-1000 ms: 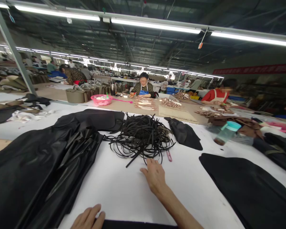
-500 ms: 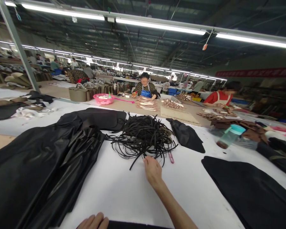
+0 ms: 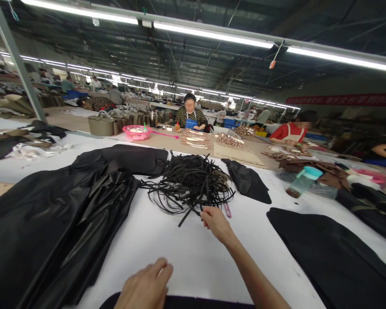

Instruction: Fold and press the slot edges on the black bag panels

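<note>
A tangled heap of narrow black strips (image 3: 196,178) lies on the white tabletop in front of me. At its near edge, my right hand (image 3: 217,223) is closed, with the end of a strip seemingly pinched between thumb and fingers. My left hand (image 3: 146,283) hovers over the bottom edge of the view, loosely bent and apart from the heap, with nothing visible in it. Below it, a flat black piece (image 3: 193,303) runs along the bottom of the frame, mostly out of view.
Crumpled black sheet material (image 3: 67,214) covers the left side. Flat black pieces (image 3: 324,253) lie at right. Beside my right hand is a pink clip-like item (image 3: 227,210). A pitcher with a turquoise lid (image 3: 304,182) stands farther right. Across the table sits a co-worker (image 3: 190,116).
My left hand has risen off the black piece and moved forward and right. My right hand has shifted slightly right at the heap's edge.
</note>
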`<state>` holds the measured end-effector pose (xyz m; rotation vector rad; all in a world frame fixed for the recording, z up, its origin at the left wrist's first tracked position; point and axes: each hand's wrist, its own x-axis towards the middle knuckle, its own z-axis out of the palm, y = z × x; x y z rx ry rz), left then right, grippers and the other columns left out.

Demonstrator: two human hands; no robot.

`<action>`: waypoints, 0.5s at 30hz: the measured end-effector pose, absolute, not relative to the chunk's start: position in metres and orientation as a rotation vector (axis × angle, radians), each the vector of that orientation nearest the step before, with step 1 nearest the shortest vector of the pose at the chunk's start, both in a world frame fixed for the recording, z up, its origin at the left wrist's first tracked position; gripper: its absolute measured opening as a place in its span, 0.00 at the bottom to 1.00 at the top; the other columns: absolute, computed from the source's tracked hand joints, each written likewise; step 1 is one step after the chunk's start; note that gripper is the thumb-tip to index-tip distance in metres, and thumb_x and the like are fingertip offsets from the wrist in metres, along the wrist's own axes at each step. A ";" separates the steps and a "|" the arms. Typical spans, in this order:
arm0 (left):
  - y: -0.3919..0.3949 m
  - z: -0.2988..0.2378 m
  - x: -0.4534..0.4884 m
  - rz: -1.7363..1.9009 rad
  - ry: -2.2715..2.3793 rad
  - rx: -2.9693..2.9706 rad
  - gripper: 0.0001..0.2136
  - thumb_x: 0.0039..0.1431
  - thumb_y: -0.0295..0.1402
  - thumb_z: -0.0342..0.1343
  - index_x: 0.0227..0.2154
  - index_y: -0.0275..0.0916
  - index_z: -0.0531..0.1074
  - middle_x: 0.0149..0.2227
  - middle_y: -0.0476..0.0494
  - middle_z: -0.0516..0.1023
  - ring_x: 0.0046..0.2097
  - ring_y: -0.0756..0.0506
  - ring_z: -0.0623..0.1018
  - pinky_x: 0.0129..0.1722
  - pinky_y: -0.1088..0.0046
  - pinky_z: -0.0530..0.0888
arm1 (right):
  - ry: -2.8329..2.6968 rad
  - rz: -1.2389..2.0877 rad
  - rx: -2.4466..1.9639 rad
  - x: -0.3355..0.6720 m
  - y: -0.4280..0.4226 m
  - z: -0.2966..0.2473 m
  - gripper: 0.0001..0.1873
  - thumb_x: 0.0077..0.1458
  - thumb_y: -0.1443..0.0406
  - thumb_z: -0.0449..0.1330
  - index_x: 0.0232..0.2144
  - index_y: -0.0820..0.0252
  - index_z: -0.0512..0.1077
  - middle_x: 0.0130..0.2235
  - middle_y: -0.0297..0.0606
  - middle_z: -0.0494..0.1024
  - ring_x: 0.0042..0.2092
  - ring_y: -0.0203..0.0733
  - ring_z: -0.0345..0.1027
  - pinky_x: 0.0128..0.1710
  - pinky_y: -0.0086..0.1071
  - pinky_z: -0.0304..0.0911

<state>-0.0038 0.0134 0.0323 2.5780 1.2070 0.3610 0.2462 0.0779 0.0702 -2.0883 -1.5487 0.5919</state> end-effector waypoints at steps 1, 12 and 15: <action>0.023 0.044 0.013 0.320 1.185 2.549 0.26 0.49 0.23 0.47 0.52 0.48 0.62 0.57 0.43 0.65 0.47 0.41 0.75 0.43 0.68 0.73 | -1.544 0.605 -2.088 0.247 0.077 0.070 0.14 0.53 0.67 0.50 0.16 0.58 0.62 0.19 0.31 0.68 0.26 0.36 0.62 0.26 0.28 0.50; 0.140 0.038 0.120 0.188 0.912 2.596 0.14 0.61 0.32 0.50 0.49 0.38 0.65 0.50 0.40 0.70 0.51 0.42 0.70 0.52 0.54 0.67 | -1.523 0.831 -1.926 0.251 0.018 0.065 0.11 0.52 0.66 0.48 0.19 0.58 0.61 0.18 0.28 0.67 0.23 0.33 0.62 0.24 0.25 0.52; 0.152 0.034 0.116 0.189 0.978 2.649 0.10 0.61 0.36 0.52 0.41 0.36 0.69 0.45 0.42 0.72 0.48 0.42 0.71 0.50 0.54 0.68 | -1.541 0.951 -1.870 0.269 -0.024 0.075 0.11 0.53 0.63 0.48 0.20 0.57 0.60 0.18 0.28 0.65 0.23 0.33 0.59 0.24 0.26 0.52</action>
